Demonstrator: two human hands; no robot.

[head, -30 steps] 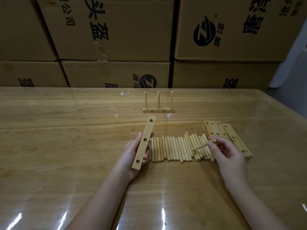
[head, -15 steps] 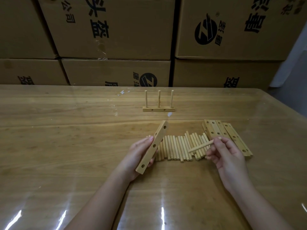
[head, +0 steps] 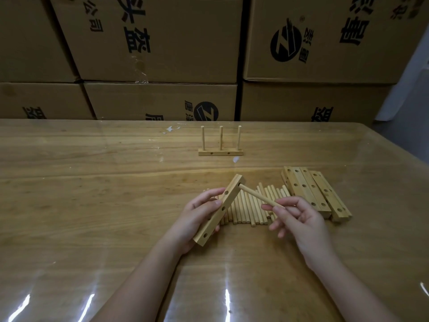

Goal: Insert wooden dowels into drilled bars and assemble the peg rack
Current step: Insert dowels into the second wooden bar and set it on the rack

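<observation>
Head view: closed cardboard boxes (head: 162,38) beyond the dowel row (head: 246,208), contents unseen. Left hand (head: 197,219), fingers curled round a square-edged drilled bar (head: 219,209), tilted over the row's left end. Right hand (head: 299,219) pinches a round dowel (head: 257,196); its tip now meets the bar's top hole, apart half a second ago. Spare bars (head: 313,191) right of the row; three-peg rack (head: 220,152) beyond it. Glossy wooden table (head: 92,182).

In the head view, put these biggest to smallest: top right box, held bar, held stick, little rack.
1. top right box
2. held bar
3. little rack and held stick look about equally long. The rack sits farther away, so no ranking.
</observation>
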